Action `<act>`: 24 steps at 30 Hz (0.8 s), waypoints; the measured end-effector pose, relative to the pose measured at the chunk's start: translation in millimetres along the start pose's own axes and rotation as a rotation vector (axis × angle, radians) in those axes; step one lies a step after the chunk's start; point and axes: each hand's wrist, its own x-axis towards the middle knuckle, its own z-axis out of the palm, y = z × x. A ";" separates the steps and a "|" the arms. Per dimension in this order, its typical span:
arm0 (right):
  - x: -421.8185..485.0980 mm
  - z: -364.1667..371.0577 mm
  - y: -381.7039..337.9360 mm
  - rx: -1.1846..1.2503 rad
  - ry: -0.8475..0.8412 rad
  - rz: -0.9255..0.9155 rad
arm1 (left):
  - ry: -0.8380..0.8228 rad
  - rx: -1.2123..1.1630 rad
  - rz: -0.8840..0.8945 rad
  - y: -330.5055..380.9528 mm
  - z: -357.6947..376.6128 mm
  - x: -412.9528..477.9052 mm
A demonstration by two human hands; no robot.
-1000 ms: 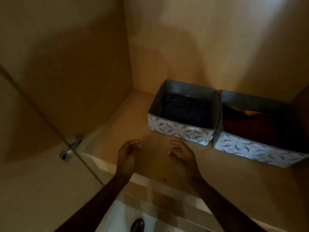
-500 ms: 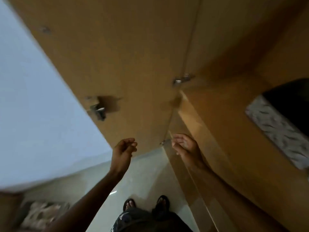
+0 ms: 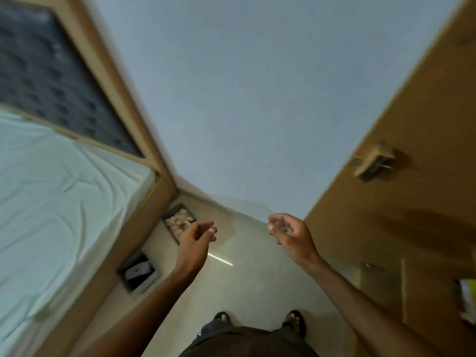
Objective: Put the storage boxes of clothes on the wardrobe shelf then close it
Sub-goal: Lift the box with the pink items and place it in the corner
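Two storage boxes on the floor against the bed [image 3: 51, 202] base, far one [image 3: 179, 222] holding pale items, near one [image 3: 139, 273] dark; one wardrobe door [image 3: 412, 202] right; left hand [image 3: 194, 240] and right hand [image 3: 289, 234] raised, empty, fingers loosely curled.

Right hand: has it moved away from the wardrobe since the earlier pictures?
Yes. The right hand has swung left off the shelf, out past the door, over the floor.

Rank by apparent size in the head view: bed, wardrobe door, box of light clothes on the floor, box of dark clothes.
1. Bed
2. Wardrobe door, though nearness may inflate it
3-4. Box of light clothes and box of dark clothes: look alike, unranked.
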 end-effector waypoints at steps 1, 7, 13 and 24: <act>6.9 26.2 -7.0 -0.019 -0.055 -0.014 | 0.062 -0.020 -0.007 -3.2 -23.4 1.8; 42.2 150.8 -40.4 -0.113 -0.364 -0.052 | 0.357 -0.102 -0.079 -27.4 -122.8 9.3; 101.4 241.3 -48.5 -0.184 -0.494 -0.035 | 0.476 -0.167 -0.230 -56.2 -172.5 62.6; 290.3 368.6 49.2 -0.336 -0.511 0.153 | 0.466 -0.154 -0.460 -142.8 -193.0 265.4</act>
